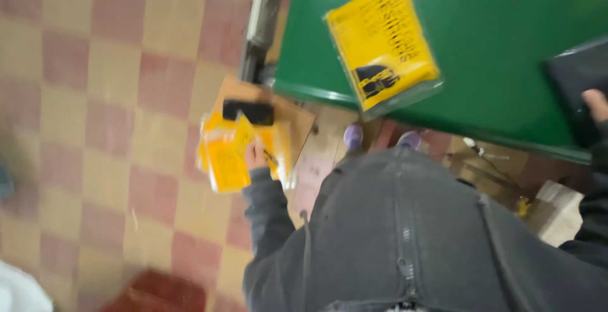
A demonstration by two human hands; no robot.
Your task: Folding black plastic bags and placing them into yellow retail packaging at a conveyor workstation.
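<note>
Head view: the left hand reaches down beside the green table, its fingers closed on a stack of yellow packets in clear plastic sleeves. The stack hangs below the table's near-left corner, over a brown cardboard sheet that lies on the checkered floor and carries a black rectangular object.

On the table top, near its left edge, lies one more yellow packet in a glossy clear sleeve.

The right hand rests at the table's right side, touching a dark flat object; whether its fingers are curled or spread I cannot tell.

The packets look light, thin and floppy, and the film is likely slippery, so a pinch across an edge with thumb on top should hold best.
</note>
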